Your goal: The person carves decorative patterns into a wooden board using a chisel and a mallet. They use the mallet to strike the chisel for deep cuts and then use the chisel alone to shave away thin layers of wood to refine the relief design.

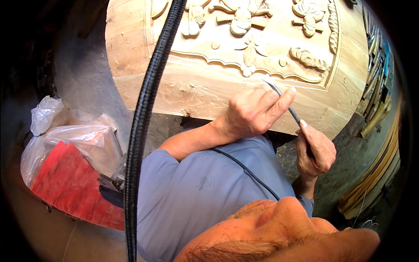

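Note:
A carved wooden panel [187, 89] with raised flowers and a scalloped border lies ahead of me. My right hand [317, 150] is closed round the handle end of a slim dark carving chisel [291, 109], its thumb along the shaft. My left hand [255, 109] grips the shaft nearer the blade, with the index finger reaching across it. The chisel slants up to the left. Its bright tip meets the plain wood just below the carved border; glare there hides the exact cut.
Several long tools [374, 61] lie in a row along the right. Curved wooden strips [375, 174] are stacked below them. At left sits a red object [74, 187] partly covered by a clear plastic bag [83, 135]. A thick black braided cable [146, 105] crosses the view.

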